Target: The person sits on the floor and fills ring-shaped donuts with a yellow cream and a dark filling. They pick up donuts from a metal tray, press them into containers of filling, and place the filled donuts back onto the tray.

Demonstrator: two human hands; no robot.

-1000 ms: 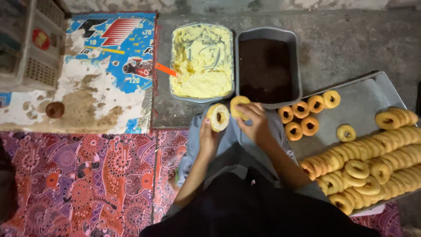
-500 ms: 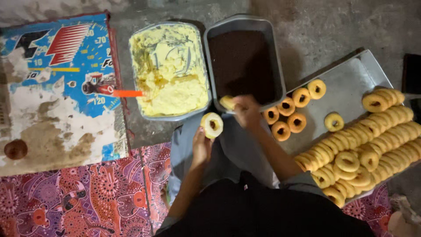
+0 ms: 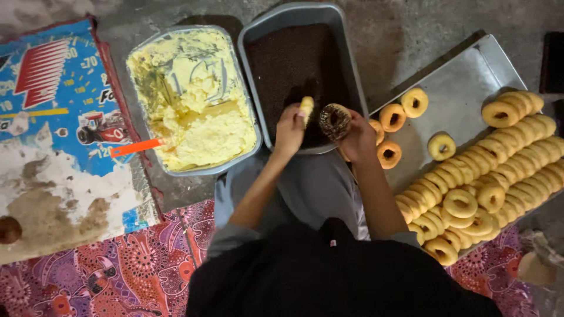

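Observation:
My right hand holds a ring doughnut whose face is coated in dark sprinkles, at the near edge of the grey tray of dark sprinkles. My left hand holds a plain cream-topped doughnut on edge, just over the same tray's near rim. Both hands are close together above my lap.
A tub of yellow cream with an orange-handled tool stands left of the sprinkle tray. A metal baking tray on the right carries several rows of plain doughnuts. A printed mat and patterned cloth lie at left.
The right hand's doughnut went into the sprinkle tray and has come up coated dark. The left hand moved its doughnut rightward to the tray. The camera view shifted closer.

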